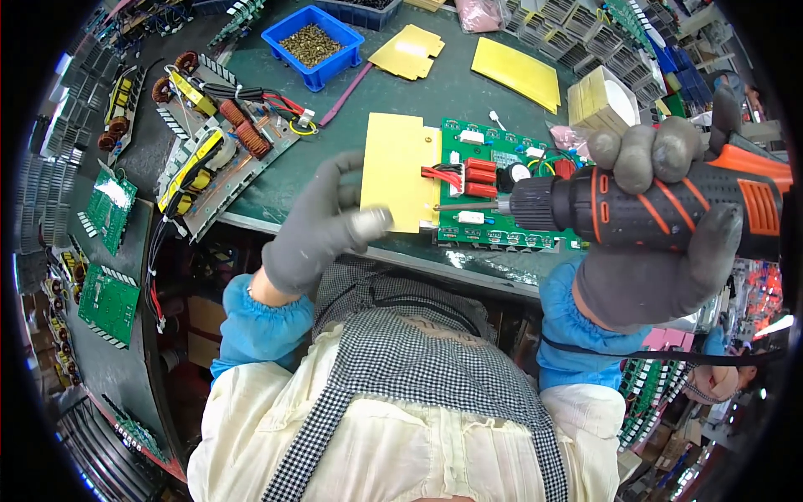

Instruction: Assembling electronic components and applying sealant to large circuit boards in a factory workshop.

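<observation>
In my right hand [669, 188], in a grey glove, is a black and orange cordless screwdriver [577, 205]. It lies nearly level over a green circuit board [493, 151], its long bit pointing left to the edge of a yellow sheet [393, 171]. That sheet covers the board's left side; a brass-coloured screw shows near its upper right corner. My gloved left hand [314, 222] grips the sheet's left edge, with the thumb, slightly blurred, over the lower corner and fingertips hidden by the sheet. Red capacitors [481, 177] and red wires stand on the board.
A blue bin [314, 46] of small brass-coloured screws stands at the back. Folded yellow sheets [514, 74] lie behind the board. A larger assembly with coils [222, 159] sits left, its cables trailing. A white box [604, 100] stands at right, below stacked metal parts.
</observation>
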Tool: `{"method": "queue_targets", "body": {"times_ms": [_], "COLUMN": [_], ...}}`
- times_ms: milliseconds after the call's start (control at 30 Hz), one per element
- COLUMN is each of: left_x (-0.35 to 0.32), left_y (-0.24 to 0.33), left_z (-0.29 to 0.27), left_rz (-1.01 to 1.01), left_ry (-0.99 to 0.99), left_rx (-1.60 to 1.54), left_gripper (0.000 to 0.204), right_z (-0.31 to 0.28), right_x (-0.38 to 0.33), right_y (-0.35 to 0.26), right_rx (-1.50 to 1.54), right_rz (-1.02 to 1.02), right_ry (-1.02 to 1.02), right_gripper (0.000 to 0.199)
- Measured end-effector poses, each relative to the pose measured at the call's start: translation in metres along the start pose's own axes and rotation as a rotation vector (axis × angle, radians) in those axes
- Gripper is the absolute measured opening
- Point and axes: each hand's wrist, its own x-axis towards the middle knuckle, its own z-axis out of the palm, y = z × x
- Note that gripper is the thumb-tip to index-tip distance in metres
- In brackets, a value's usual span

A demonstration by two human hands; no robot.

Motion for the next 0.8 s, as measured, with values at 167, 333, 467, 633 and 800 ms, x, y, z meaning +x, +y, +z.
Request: {"method": "queue_targets", "body": {"times_ms": [167,333,467,633,800], "left_x": [-0.005,-0.002,-0.003,-0.002,0.0], "left_y": [-0.017,-0.009,-0.018,-0.016,-0.02], "left_z": [0.013,0.036,0.032,0.031,0.023], "left_rz": [-0.34,-0.358,-0.349,-0.321,-0.298], "left_ry": [-0.088,0.014,-0.009,-0.058,-0.111], "left_rx": [-0.228,-0.303,-0.378,-0.45,-0.326], "left_gripper": [0.062,0.047,0.045,0.048,0.044], "right_z": [-0.004,-0.007,-0.006,-0.007,-0.007], "right_x": [-0.001,-0.001,-0.004,-0.005,-0.002], "right_y": [0.012,0.013,0.014,0.018,0.019], "right_rx": [0.02,0.014,0.027,-0.007,-0.017], "right_rz": [-0.066,-0.069,-0.056,-0.079,-0.088], "right_ry": [-0.121,-0.107,-0.056,-0.062,-0.052], "right_gripper": [0.066,0.066,0.066,0.066,0.067]}}
